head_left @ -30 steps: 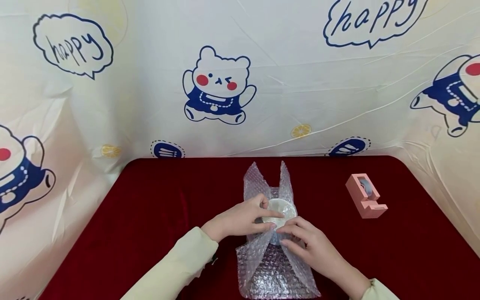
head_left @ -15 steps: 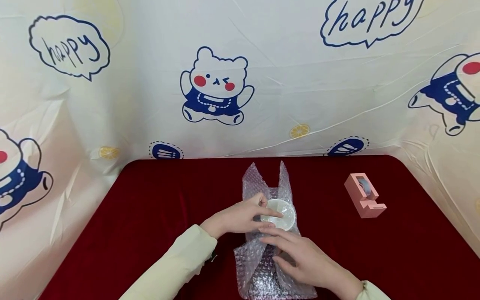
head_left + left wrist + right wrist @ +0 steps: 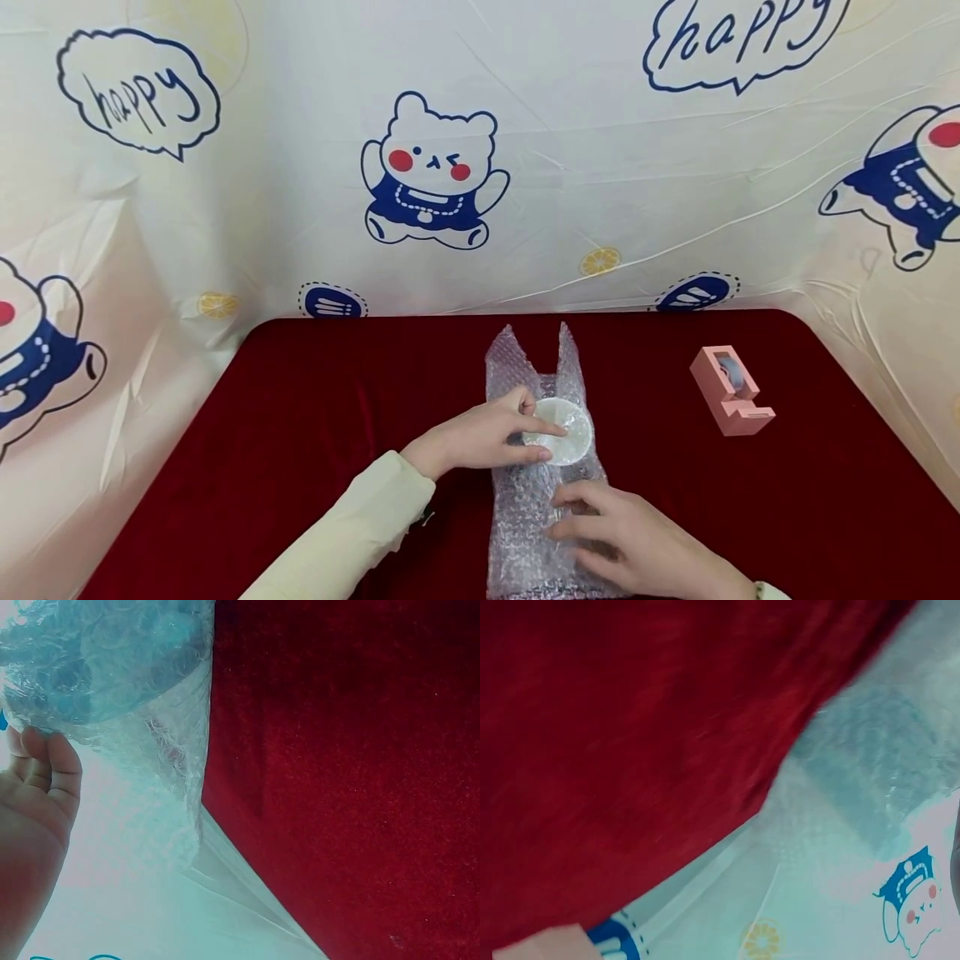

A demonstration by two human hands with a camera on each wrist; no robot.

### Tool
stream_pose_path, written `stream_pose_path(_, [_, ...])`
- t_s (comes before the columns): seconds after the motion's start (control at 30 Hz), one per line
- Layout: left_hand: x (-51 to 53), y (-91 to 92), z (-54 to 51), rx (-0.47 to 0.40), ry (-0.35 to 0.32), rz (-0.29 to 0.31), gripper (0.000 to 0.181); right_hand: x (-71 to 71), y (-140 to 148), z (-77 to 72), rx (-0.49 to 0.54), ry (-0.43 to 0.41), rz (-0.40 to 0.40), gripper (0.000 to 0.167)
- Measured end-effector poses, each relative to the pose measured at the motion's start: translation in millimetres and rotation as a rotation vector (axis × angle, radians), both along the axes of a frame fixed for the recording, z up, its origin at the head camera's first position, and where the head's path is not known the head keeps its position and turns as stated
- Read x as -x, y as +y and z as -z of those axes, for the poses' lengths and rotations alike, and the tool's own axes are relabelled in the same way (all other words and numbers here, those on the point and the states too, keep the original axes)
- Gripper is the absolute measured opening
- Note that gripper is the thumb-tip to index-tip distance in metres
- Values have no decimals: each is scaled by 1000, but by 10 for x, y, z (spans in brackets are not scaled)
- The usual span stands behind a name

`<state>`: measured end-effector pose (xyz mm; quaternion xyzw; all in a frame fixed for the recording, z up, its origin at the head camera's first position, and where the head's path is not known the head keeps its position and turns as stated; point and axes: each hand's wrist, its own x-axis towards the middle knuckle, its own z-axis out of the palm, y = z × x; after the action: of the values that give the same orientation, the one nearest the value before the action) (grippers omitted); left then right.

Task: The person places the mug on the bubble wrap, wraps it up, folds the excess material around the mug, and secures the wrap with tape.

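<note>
A round object with a white top (image 3: 576, 442) stands on a long sheet of clear bubble wrap (image 3: 525, 521), whose sides lie folded around it. Across that top rests my left hand (image 3: 483, 433), index finger and thumb stretched over it. Bluish colour shows through the bubble wrap (image 3: 172, 712) in the left wrist view, beside the left hand's fingers (image 3: 66, 769). Over the near end of the wrap hovers or rests my right hand (image 3: 622, 537), fingers loosely bent; contact cannot be told. The right wrist view catches bubble wrap (image 3: 877, 750) at its right side.
A pink tape dispenser (image 3: 738, 417) with a roll of tape stands right of the wrap. Dark red cloth (image 3: 300, 417) covers the table. Two far corners of the wrap stick up. A white printed curtain (image 3: 562, 208) encloses the back and sides.
The near flaps of bubble wrap, spread apart before, now lie folded inward. My right hand has let go of the wrap's edge and drawn back toward the near side. The left hand stays put.
</note>
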<state>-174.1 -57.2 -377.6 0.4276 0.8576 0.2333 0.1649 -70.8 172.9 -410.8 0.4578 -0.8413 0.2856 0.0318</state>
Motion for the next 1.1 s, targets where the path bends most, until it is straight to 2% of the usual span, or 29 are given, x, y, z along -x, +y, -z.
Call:
stream_pose_path(0.13, [-8, -1, -2, 7, -1, 1, 38, -82, 87, 19, -164, -12, 11, 43])
stream_pose_path(0.33, [-10, -1, -2, 25, 20, -2, 39, -154, 173, 97, -282, 89, -39, 72])
stream_pose_path(0.57, [-11, 3, 9, 29, 47, 2, 39, -167, 182, 162, -329, 295, -82, 74])
stream_pose_path(0.8, [-20, 13, 13, 24, 58, 5, 39, -166, 165, 195, -413, 489, -68, 73])
stream_pose_path(0.9, [-23, 11, 11, 31, 56, 1, 39, -165, 161, 220, -420, 533, -55, 73])
stream_pose_path(1.1, [-28, -2, 10, 39, 56, 1, 39, -154, 154, 278, -368, 556, -29, 74])
